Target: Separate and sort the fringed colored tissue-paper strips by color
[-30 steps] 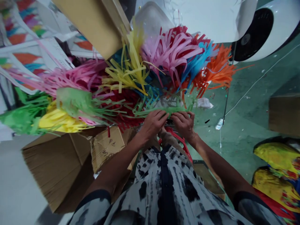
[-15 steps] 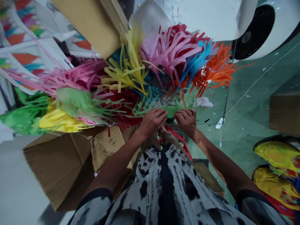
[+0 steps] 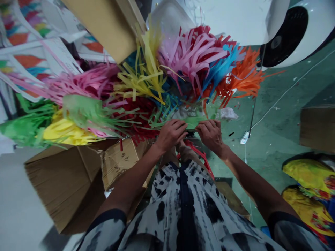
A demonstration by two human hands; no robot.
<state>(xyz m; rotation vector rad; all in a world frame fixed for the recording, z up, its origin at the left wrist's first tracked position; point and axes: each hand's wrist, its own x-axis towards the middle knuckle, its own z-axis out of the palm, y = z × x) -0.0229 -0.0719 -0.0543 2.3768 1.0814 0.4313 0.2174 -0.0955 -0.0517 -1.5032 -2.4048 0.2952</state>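
Note:
Both my hands meet at the near edge of a glass table (image 3: 239, 115). My left hand (image 3: 171, 133) and my right hand (image 3: 210, 134) are closed, pinching a green fringed paper strip (image 3: 193, 122) between them. Its cut green strands (image 3: 123, 120) trail off to the left. Beyond it lies a heap of fringed paper in pink (image 3: 193, 52), yellow (image 3: 142, 78), blue (image 3: 221, 68), orange (image 3: 243, 78) and red (image 3: 138, 108).
A white fan (image 3: 285, 35) stands at the upper right. Cardboard boxes (image 3: 70, 181) sit at the lower left, another cardboard sheet (image 3: 104, 24) leans at the top. Green and yellow paper bundles (image 3: 39, 127) lie left. Yellow printed bags (image 3: 311, 181) rest on the green floor at right.
My hands have shifted slightly away from me along the green strip and a little apart. The pile has not moved.

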